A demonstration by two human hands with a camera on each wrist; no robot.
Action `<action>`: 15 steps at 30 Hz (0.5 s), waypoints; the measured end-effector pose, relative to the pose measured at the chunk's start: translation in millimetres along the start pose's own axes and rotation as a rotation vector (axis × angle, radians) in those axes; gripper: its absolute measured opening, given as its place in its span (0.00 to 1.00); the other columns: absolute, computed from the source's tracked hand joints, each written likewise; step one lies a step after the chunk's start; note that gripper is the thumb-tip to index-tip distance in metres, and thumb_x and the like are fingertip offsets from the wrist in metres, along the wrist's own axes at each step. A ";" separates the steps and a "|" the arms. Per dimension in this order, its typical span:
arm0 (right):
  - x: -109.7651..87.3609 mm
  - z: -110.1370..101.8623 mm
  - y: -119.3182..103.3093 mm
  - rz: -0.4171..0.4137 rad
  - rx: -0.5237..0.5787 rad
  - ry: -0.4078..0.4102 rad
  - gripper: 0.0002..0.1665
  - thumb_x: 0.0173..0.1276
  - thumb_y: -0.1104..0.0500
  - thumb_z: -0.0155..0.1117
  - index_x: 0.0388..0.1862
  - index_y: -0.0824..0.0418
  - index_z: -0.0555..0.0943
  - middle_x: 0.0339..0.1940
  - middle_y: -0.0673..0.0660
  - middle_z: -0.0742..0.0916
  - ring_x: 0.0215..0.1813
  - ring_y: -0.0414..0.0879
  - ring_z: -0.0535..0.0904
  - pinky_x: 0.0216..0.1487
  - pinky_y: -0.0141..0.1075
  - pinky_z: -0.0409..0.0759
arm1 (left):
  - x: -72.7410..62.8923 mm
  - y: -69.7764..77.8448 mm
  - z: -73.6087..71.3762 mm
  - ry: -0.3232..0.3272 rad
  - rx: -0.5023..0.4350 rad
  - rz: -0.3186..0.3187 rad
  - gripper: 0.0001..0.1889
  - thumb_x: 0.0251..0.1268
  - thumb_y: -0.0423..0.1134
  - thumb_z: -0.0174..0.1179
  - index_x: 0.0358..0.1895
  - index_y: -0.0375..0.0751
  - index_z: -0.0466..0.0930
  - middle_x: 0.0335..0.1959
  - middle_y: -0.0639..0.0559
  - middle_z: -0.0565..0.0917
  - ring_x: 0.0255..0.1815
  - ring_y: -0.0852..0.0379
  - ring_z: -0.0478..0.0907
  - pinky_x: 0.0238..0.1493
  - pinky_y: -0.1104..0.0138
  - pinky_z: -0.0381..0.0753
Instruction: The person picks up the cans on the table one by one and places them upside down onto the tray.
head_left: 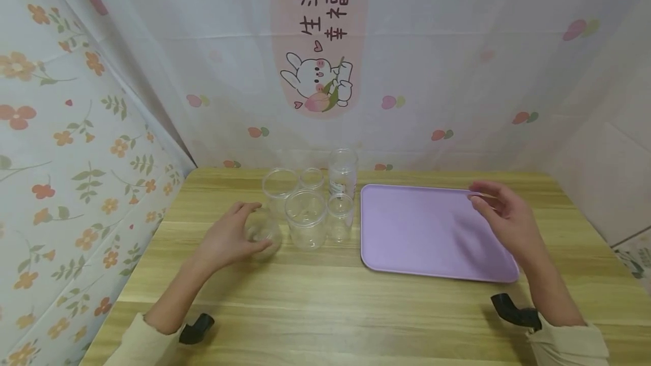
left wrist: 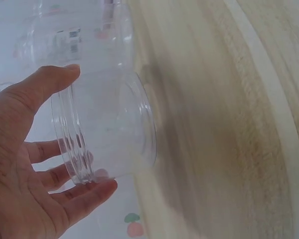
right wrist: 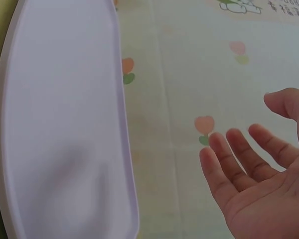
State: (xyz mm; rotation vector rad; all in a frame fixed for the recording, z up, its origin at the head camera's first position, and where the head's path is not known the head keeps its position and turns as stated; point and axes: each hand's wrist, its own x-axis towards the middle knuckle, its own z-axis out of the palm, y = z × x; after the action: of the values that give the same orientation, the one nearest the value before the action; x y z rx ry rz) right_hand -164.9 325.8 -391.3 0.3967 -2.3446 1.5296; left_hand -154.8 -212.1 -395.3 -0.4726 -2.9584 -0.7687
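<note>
Purple, one tray lies right of centre below the right hand, fingers apart, while the left hand clamps its fingers on one clear jar beside five others mid-frame.

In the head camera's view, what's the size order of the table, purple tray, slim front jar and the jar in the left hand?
1. Table
2. Purple tray
3. Slim front jar and held jar: unsure which looks larger, since the held one is blurred and partly covered by the left hand.
</note>
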 end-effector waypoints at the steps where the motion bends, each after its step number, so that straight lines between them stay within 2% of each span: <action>1: -0.4 -0.8 0.3 0.002 0.014 -0.001 0.22 0.73 0.73 0.60 0.64 0.75 0.73 0.57 0.53 0.82 0.55 0.38 0.81 0.53 0.24 0.78 | -0.9 -0.5 -1.8 0.005 -0.017 -0.003 0.43 0.53 0.49 0.78 0.68 0.30 0.71 0.57 0.35 0.76 0.52 0.39 0.78 0.51 0.45 0.80; 4: -1.0 -2.5 1.7 0.004 0.088 -0.009 0.22 0.73 0.74 0.60 0.64 0.76 0.72 0.58 0.56 0.82 0.56 0.39 0.82 0.54 0.24 0.78 | -4.2 -3.3 -6.5 0.016 -0.065 -0.012 0.42 0.55 0.48 0.78 0.69 0.30 0.69 0.60 0.34 0.75 0.59 0.35 0.75 0.56 0.43 0.77; 6: -1.2 -3.2 2.8 0.001 0.146 -0.018 0.22 0.73 0.75 0.59 0.64 0.77 0.72 0.58 0.57 0.81 0.56 0.41 0.82 0.54 0.25 0.78 | -6.4 -5.3 -9.4 0.020 -0.092 -0.019 0.42 0.56 0.48 0.77 0.69 0.30 0.69 0.62 0.34 0.74 0.61 0.34 0.74 0.57 0.42 0.77; 10: -1.8 -2.7 3.6 -0.001 0.233 -0.034 0.23 0.72 0.77 0.58 0.64 0.78 0.71 0.59 0.59 0.81 0.56 0.43 0.82 0.54 0.26 0.79 | -10.3 -8.8 -15.9 0.039 -0.124 -0.023 0.42 0.58 0.49 0.76 0.70 0.29 0.67 0.62 0.32 0.74 0.58 0.33 0.75 0.53 0.43 0.79; 15: -1.9 -1.6 2.0 0.018 0.264 -0.044 0.23 0.73 0.75 0.59 0.65 0.77 0.71 0.60 0.60 0.80 0.57 0.46 0.82 0.54 0.29 0.80 | -12.5 -12.3 -23.6 0.064 -0.177 -0.026 0.42 0.59 0.49 0.75 0.70 0.28 0.67 0.62 0.30 0.73 0.57 0.32 0.75 0.52 0.42 0.80</action>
State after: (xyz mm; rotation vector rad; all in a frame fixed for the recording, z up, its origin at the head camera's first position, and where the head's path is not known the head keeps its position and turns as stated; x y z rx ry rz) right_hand -163.7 328.2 -393.1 0.4760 -2.1870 1.8640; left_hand -147.3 -237.1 -382.0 -0.4108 -2.8568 -1.0345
